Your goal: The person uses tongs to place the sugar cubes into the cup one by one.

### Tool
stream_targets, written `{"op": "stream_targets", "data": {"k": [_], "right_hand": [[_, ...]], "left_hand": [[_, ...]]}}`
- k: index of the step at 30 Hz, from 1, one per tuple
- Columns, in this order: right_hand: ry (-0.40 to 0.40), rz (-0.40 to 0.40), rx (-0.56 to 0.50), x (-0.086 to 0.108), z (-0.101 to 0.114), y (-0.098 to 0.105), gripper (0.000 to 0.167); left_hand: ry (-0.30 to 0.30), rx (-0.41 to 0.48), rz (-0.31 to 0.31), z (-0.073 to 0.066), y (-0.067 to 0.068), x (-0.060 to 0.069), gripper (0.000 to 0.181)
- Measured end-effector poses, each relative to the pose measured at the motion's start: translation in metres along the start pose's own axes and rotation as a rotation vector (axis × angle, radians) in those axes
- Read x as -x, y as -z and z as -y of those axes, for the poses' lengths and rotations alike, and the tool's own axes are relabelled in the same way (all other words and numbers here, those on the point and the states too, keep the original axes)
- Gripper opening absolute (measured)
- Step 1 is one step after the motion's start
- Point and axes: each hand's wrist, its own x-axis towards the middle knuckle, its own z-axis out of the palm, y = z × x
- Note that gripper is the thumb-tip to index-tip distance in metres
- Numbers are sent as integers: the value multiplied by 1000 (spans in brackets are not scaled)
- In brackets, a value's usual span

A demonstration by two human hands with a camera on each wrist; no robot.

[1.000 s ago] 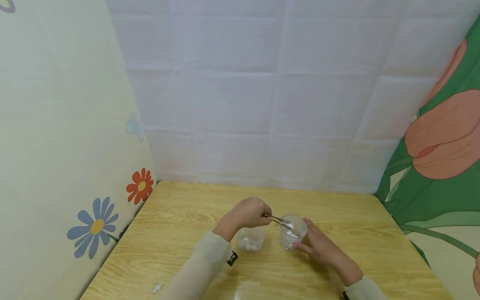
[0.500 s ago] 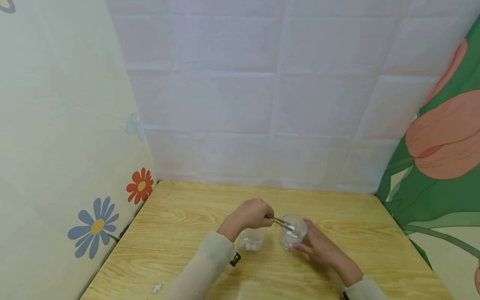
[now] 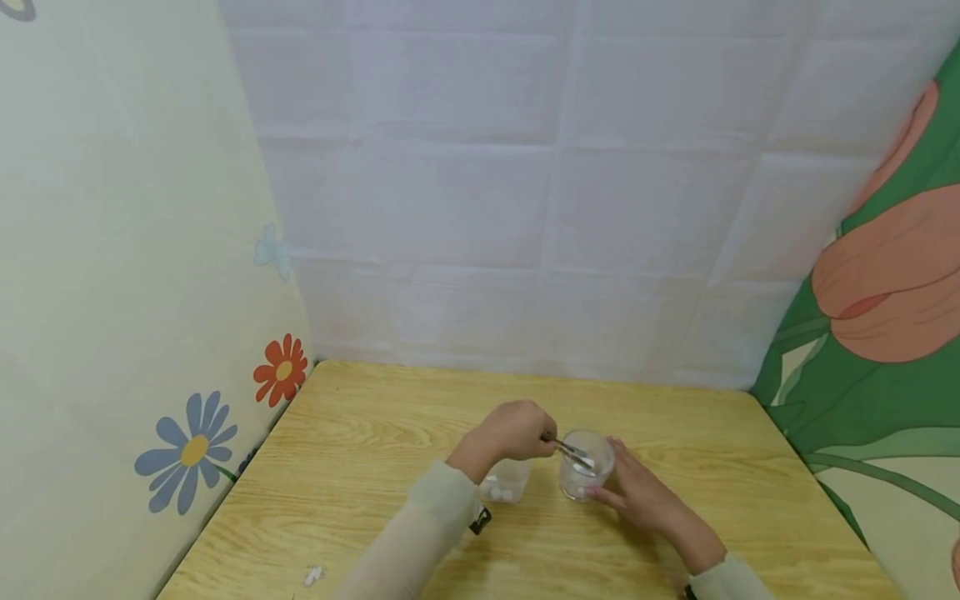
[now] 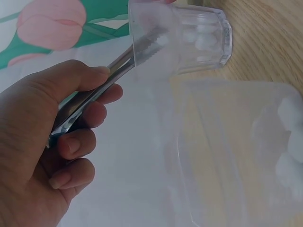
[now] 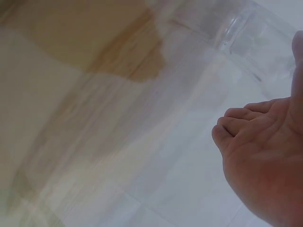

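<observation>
My left hand [image 3: 513,429] grips metal tongs [image 4: 90,97], the thumb on one side and curled fingers on the other. The tongs' tips are inside the mouth of a clear glass [image 3: 567,482], with something white at them. Several white lumps like cotton balls [image 4: 206,40] lie in the bottom of the glass. My right hand [image 3: 641,492] holds the glass from its right side, thumb in front and fingers behind. Left of the glass stands a clear plastic container [image 4: 203,142] with several more white balls [image 4: 289,163], partly under my left hand in the head view.
Both stand on a wood-grain table [image 3: 375,417]. A small white piece [image 3: 313,575] lies near its front left. A white sheet [image 3: 450,208] hangs behind the table, with flower-printed sheets [image 3: 885,392] at both sides.
My left hand has shifted right and slightly down, bringing the tongs' tips further across the mouth of the glass. My right hand and the glass have stayed in place.
</observation>
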Motion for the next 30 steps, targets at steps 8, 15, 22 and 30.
{"op": "stream_targets", "data": {"k": [8, 15, 22, 30], "right_hand": [[-14, 13, 2, 0, 1, 1, 84], [-27, 19, 5, 0, 0, 1, 86], [-13, 14, -3, 0, -1, 1, 85], [25, -9, -8, 0, -3, -1, 81]], "left_hand": [[-16, -24, 2, -4, -3, -4, 28], [-18, -25, -4, -6, -6, -8, 31], [-13, -22, 12, -9, -7, -11, 41], [-2, -42, 9, -13, -7, -14, 43]]}}
